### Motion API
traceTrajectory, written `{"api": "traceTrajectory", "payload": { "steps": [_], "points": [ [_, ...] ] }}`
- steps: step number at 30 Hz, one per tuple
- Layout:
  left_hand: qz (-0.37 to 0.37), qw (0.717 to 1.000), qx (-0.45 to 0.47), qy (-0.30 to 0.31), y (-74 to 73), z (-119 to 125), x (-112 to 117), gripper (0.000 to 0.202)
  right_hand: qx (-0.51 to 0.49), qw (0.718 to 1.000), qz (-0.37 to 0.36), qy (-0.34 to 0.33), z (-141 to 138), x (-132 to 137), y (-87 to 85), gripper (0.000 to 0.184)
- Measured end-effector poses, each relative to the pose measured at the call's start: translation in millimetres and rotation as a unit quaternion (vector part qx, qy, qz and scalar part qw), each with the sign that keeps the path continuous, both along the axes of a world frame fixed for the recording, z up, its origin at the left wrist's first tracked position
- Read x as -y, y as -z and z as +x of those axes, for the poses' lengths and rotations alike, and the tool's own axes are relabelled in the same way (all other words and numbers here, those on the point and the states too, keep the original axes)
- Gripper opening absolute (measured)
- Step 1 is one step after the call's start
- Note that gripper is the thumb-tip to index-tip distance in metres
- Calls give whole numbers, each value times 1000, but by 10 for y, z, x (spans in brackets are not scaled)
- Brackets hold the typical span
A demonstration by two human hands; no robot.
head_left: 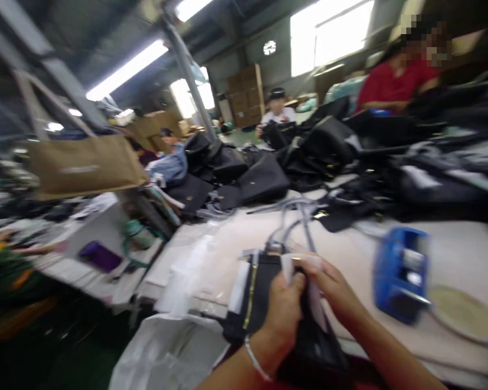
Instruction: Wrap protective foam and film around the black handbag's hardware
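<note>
A black handbag (261,287) with a gold zipper is right in front of me, its grey straps (305,230) reaching away over the table. My left hand (282,311) is closed on the bag's upper edge, thumb on top. My right hand (331,281) meets it there, fingers closed on a piece of thin white wrapping (287,268) at the bag's opening. Blur hides the exact fingertip contact. The lower part of the bag is partly covered by my left forearm.
To my right stand a blue tape dispenser (400,273) and a round tan disc (463,314). Black bags (264,179) pile up along the far side. A white plastic sack (166,352) opens below the table's left edge. Co-workers (398,81) sit beyond; a brown tote (85,165) hangs left.
</note>
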State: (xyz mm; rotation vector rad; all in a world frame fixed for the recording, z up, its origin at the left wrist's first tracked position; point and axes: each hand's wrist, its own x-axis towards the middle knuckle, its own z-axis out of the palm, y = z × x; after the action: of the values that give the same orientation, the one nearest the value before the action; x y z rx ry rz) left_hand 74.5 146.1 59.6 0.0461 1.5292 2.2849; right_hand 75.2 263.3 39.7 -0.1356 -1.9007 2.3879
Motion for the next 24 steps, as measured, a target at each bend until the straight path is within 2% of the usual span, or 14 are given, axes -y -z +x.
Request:
{"api": "traceTrajectory", "payload": {
  "steps": [3,5,6,12,18,21,24],
  "points": [
    [-7,998,65,16,101,-91,14,44,45,989,-140,-2,32,36,132,53],
    [-11,996,89,28,137,-125,17,46,43,982,-182,4,46,51,221,51],
    [-10,995,94,32,134,-123,20,46,36,983,-179,7,63,57,247,48],
    [-1,995,96,34,69,-85,-14,44,24,995,-93,-10,131,54,209,47],
    [-15,998,43,41,134,-105,-57,41,12,999,-49,4,111,55,202,44],
    [-21,999,33,34,159,-101,-64,43,-2,1000,2,29,129,60,221,42],
    [-22,999,25,35,175,-96,-70,43,-42,992,87,75,152,64,217,37]
  ]
}}
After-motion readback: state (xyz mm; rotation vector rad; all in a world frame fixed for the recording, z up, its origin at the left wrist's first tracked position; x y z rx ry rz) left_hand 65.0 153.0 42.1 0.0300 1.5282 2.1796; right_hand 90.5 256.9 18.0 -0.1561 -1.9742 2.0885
